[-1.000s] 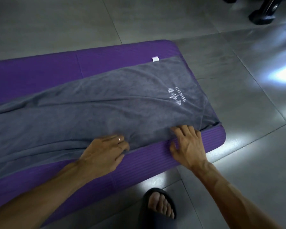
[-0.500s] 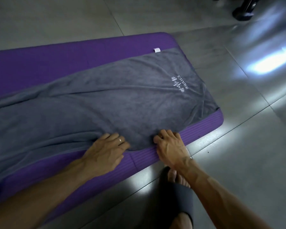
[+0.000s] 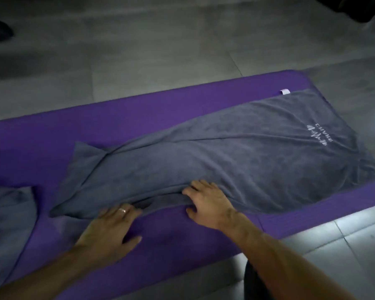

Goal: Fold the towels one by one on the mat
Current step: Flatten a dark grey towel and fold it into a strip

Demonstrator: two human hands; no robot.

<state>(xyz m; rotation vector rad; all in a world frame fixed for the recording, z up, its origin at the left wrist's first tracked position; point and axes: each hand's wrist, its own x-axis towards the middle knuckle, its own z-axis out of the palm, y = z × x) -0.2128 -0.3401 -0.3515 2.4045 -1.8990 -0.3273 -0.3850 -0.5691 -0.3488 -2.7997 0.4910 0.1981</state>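
**2 hands at the near hem, towel running away left and right**

The grey towel (image 3: 225,161) lies lengthwise on the purple mat (image 3: 139,118), its long axis crossing in front of both hands, so most of the cloth sits beyond the fingertips and out to either side. The right hand (image 3: 208,202) rests on the near edge with its fingers spread over the fabric and the thumb down on the mat beside it; whether the fingers have pinched the hem cannot be told. The left hand (image 3: 110,226) lies just beside it, fingers extended flat, tips touching the bunched hem where the cloth rucks up between the 2 hands.

From this grip the logo end (image 3: 318,135) lies well off to the right and farther away, nearer the right hand; the crumpled, narrowed end (image 3: 85,159) lies off to the left, nearer the left hand. A second grey cloth (image 3: 7,213) sits farther left, apart from the first.

Judging from this, the hem needs smoothing or lifting across the short axis, away from the person, before a lengthwise fold.
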